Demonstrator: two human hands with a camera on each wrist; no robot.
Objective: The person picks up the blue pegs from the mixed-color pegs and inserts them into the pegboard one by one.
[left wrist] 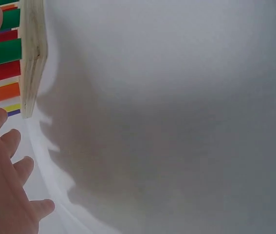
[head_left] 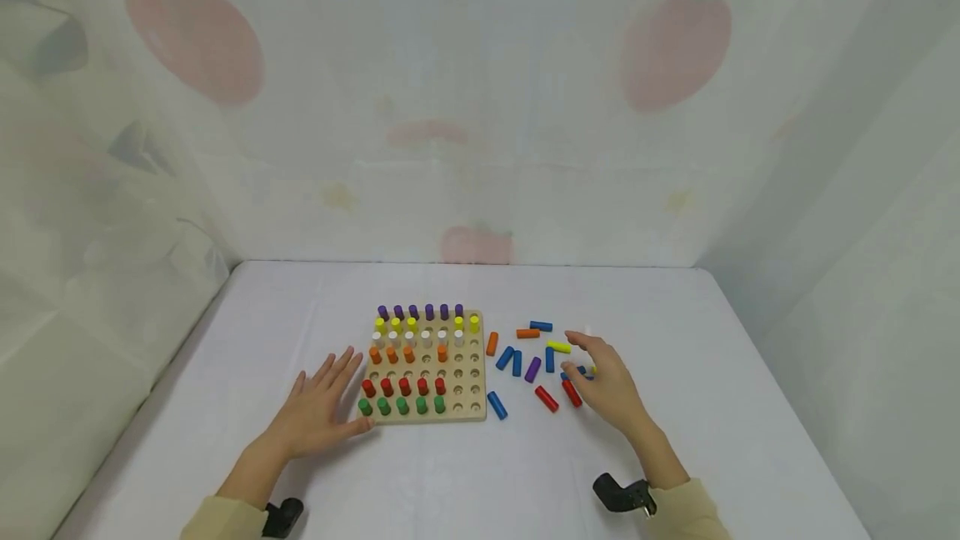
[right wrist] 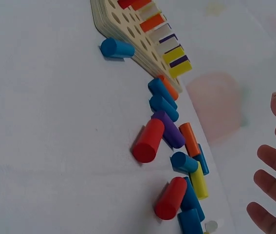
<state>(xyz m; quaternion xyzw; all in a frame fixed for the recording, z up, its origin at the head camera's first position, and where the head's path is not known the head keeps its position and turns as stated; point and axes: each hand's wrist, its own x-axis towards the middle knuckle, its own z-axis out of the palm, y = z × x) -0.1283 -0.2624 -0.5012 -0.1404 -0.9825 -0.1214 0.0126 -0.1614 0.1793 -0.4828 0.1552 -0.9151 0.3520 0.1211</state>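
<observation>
A wooden pegboard (head_left: 467, 390) lies on the table, its upright pegs in rows of purple, yellow, white, orange, red and green. My left hand (head_left: 318, 411) is spread along the board's left side. Its thumb lies near the front green peg (head_left: 365, 407), and whether it touches the board I cannot tell. To the board's right, my right hand (head_left: 611, 386) hovers over scattered pegs with relaxed, parted fingers (right wrist: 274, 161) and nothing held. Close by are a yellow peg (head_left: 558, 347), a red peg (head_left: 572, 393) and a blue peg (head_left: 550, 359). Some pegs are partly hidden under this hand.
Other loose pegs lie between the board and the right hand: a purple peg (head_left: 532, 370), a second red peg (head_left: 547, 398), an orange peg (head_left: 528, 333) and several blue ones. Several holes show on the board's right side. A white curtain (head_left: 480, 182) hangs behind the table.
</observation>
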